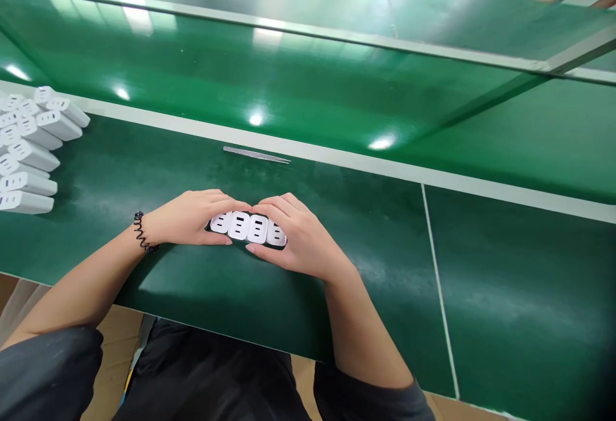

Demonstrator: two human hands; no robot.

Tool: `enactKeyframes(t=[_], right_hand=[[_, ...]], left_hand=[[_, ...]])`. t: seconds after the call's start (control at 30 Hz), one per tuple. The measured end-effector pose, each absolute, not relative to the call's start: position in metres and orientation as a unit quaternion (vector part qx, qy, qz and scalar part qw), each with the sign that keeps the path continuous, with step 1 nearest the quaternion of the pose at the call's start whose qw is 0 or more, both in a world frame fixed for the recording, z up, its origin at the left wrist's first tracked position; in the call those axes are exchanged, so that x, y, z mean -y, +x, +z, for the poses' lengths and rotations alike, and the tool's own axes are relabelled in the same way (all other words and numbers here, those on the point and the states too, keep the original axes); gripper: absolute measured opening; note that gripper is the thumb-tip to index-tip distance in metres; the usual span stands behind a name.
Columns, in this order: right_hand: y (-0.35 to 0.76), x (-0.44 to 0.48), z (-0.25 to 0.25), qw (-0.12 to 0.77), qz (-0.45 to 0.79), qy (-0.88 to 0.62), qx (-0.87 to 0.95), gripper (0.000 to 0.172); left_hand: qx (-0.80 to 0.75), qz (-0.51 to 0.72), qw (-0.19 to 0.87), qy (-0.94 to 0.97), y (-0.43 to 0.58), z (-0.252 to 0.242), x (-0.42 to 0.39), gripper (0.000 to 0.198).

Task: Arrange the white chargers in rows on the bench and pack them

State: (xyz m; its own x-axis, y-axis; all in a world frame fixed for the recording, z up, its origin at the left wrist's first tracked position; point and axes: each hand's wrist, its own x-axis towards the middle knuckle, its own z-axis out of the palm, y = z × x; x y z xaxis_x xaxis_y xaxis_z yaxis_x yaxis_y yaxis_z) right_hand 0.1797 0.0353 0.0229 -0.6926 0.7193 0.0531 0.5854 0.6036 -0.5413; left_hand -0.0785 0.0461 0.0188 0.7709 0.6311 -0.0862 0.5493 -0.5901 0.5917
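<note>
We press four white plugs [248, 227] into a row on the green table [385, 267], near its front edge. Our left hand [192, 219] and right hand [298, 238] cup the ends, fingers curled tight on the row. A pile [29, 151] of more lies far left. We think lifting the row needs an even squeeze.

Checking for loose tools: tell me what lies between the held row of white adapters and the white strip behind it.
In the head view, metal tweezers lie on the green mat between the row of white adapters and the white strip.
</note>
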Motion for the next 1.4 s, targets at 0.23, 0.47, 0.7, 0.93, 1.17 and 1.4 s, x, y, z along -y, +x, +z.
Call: enactKeyframes(t=[0.23,0.47,0.7,0.93,1.17,1.4], right_hand=[[0.178,-0.033,0.023,0.163,0.278,-0.38,0.867,0.034],[0.177,-0.03,0.015,0.189,0.303,-0.413,0.838,0.05],[0.165,-0.024,0.012,0.197,0.191,-0.404,0.873,0.052],[0.16,-0.02,0.011,0.261,0.167,-0.452,0.836,0.04],[0.158,-0.017,0.017,0.299,0.083,-0.445,0.84,0.025],[0.159,-0.015,0.022,0.202,0.055,-0.386,0.899,0.024]], left_hand=[[-0.346,0.053,0.323,0.879,-0.09,0.03,-0.051,0.072],[-0.368,0.007,0.321,0.873,-0.097,0.032,-0.054,0.078],[-0.372,0.005,0.322,0.871,-0.097,0.03,-0.054,0.078],[-0.377,0.009,0.345,0.859,-0.103,0.031,-0.055,0.084],[-0.391,0.008,0.363,0.846,-0.11,0.035,-0.055,0.084],[-0.383,0.0,0.366,0.848,-0.106,0.036,-0.054,0.068]])
